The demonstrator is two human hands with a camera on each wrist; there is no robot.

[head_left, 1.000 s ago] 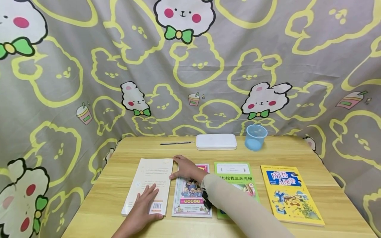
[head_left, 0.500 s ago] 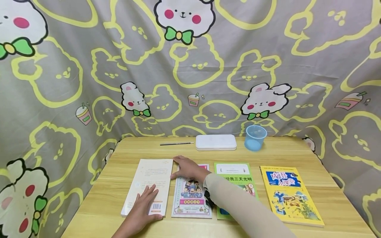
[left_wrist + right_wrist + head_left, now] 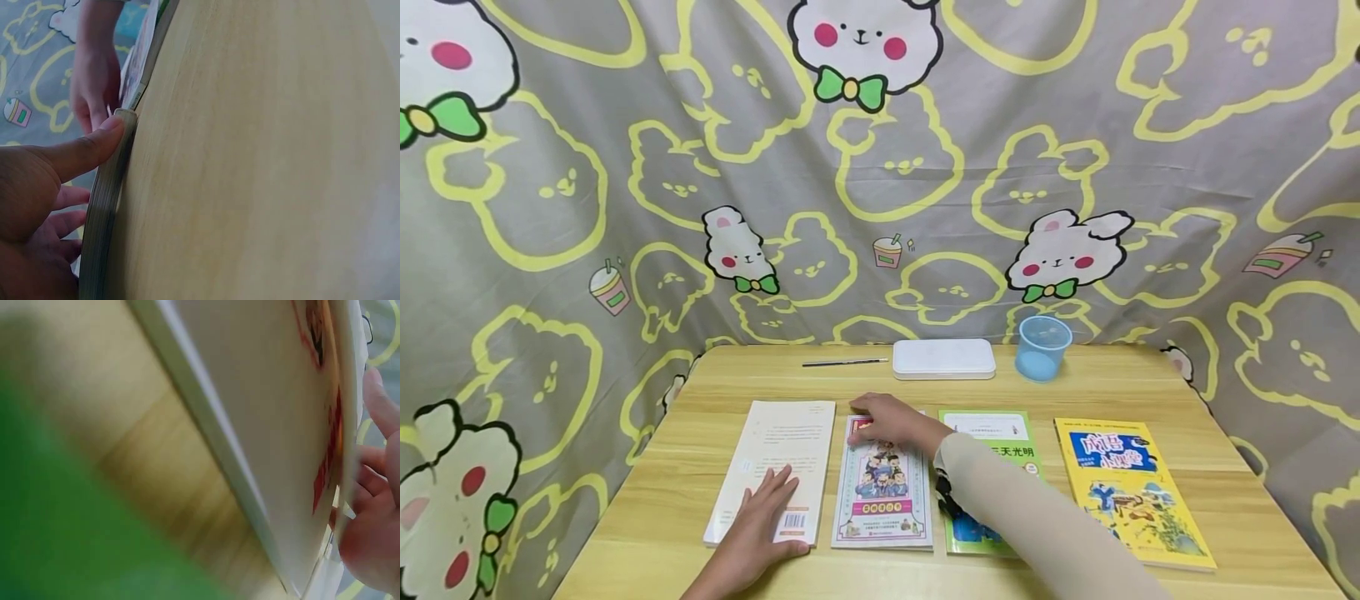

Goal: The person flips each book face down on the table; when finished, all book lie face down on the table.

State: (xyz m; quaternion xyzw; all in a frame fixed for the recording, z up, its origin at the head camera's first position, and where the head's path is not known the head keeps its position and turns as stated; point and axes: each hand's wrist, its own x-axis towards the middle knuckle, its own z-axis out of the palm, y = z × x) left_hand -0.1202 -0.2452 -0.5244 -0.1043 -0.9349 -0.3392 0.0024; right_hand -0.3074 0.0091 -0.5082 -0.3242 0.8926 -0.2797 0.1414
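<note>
My left hand (image 3: 765,521) lies flat on the near end of a cream book (image 3: 778,454) that shows a barcode. In the left wrist view its thumb (image 3: 94,145) lies against that book's edge (image 3: 103,212). My right hand (image 3: 891,421) rests on the far end of a pink-bordered comic book (image 3: 882,496), fingertips near its far left corner. The right wrist view shows this book's cover (image 3: 275,425) at a steep angle with my fingers (image 3: 372,540) at its edge. The beige sleeve (image 3: 1037,533) hides part of a green book (image 3: 988,427).
A yellow book (image 3: 1127,492) lies at the right of the row on the wooden table (image 3: 1150,383). At the back lie a black pen (image 3: 844,362), a white flat case (image 3: 943,358) and a blue plastic cup (image 3: 1043,348). Patterned cloth hangs round the table.
My right hand has slid right, from the cream book's far right corner onto the top of the pink comic book. The left hand has stayed in place.
</note>
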